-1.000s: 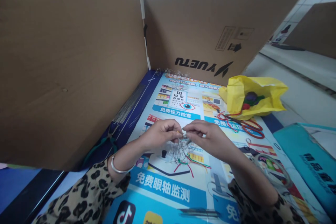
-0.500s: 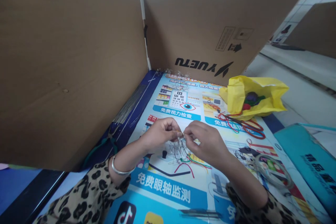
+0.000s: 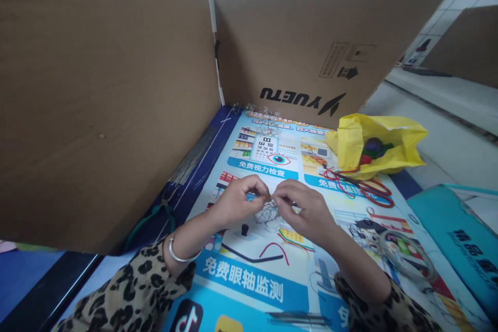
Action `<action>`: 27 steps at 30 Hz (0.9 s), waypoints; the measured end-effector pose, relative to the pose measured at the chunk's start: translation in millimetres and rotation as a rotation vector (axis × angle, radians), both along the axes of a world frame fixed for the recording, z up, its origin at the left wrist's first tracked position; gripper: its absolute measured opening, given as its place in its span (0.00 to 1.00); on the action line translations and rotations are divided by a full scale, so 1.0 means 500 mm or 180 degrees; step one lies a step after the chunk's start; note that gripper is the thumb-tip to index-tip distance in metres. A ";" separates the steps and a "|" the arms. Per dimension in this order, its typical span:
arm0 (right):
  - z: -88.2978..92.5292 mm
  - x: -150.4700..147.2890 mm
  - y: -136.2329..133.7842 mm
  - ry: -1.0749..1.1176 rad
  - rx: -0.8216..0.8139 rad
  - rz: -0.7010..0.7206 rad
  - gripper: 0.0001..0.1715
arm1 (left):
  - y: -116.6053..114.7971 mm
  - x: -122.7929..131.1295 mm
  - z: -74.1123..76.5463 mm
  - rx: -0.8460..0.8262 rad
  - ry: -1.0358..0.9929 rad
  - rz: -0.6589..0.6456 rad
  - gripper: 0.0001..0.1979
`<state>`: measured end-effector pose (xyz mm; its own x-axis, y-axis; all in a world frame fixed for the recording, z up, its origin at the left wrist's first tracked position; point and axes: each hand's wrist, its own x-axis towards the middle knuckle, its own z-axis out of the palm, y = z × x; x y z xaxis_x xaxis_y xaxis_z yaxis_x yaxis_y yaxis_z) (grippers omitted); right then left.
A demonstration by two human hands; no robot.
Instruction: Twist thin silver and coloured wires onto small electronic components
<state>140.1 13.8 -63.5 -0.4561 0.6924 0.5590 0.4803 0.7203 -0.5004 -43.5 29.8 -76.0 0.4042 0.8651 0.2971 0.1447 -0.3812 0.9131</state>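
Over the middle of the printed poster, my left hand (image 3: 243, 199) and my right hand (image 3: 305, 210) meet fingertip to fingertip. Both are closed in a pinch on thin wire. A tangled, bent piece of silvery wire (image 3: 267, 213) shows just below the fingertips, partly covered by my fingers. What lies exactly between the fingertips is too small to see clearly. Several coloured threads (image 3: 296, 239), among them red, green and yellow, lie on the poster beside my right hand.
A yellow bag (image 3: 350, 137) holds balls of thread, with red-handled scissors (image 3: 375, 194) in front. A clear coil (image 3: 406, 257) lies right. Straight wires (image 3: 192, 158) and teal-handled pliers (image 3: 153, 218) lie left. Cardboard walls (image 3: 105, 88) stand left and behind. Thin dark tools (image 3: 298, 317) lie near.
The wire tangle beneath my fingers has shifted up and looks more compact, clear of the coloured threads. Both hands stay nearly in place, still pinching.
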 end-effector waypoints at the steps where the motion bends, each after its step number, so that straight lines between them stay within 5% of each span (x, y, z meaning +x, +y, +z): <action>1: 0.000 -0.001 0.001 0.0116 -0.0190 -0.0157 0.07 | -0.001 0.000 -0.002 0.0106 -0.0019 -0.0004 0.05; 6: -0.001 -0.003 0.007 0.0219 -0.1131 -0.0310 0.10 | -0.010 0.003 -0.004 0.0623 -0.0050 0.0034 0.06; 12: 0.004 -0.004 0.007 0.0316 -0.1435 -0.0116 0.09 | -0.013 0.006 0.003 0.1350 0.0047 0.0224 0.07; 27: 0.001 -0.008 0.007 0.0398 -0.1550 -0.0274 0.05 | -0.016 0.010 -0.004 0.1283 0.0245 0.0242 0.06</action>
<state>136.1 17.4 -62.9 -0.3361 0.9184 0.2086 0.4426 0.3496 -0.8258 -38.5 21.9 -78.1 0.3778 0.7139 0.5895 0.2483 -0.6915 0.6783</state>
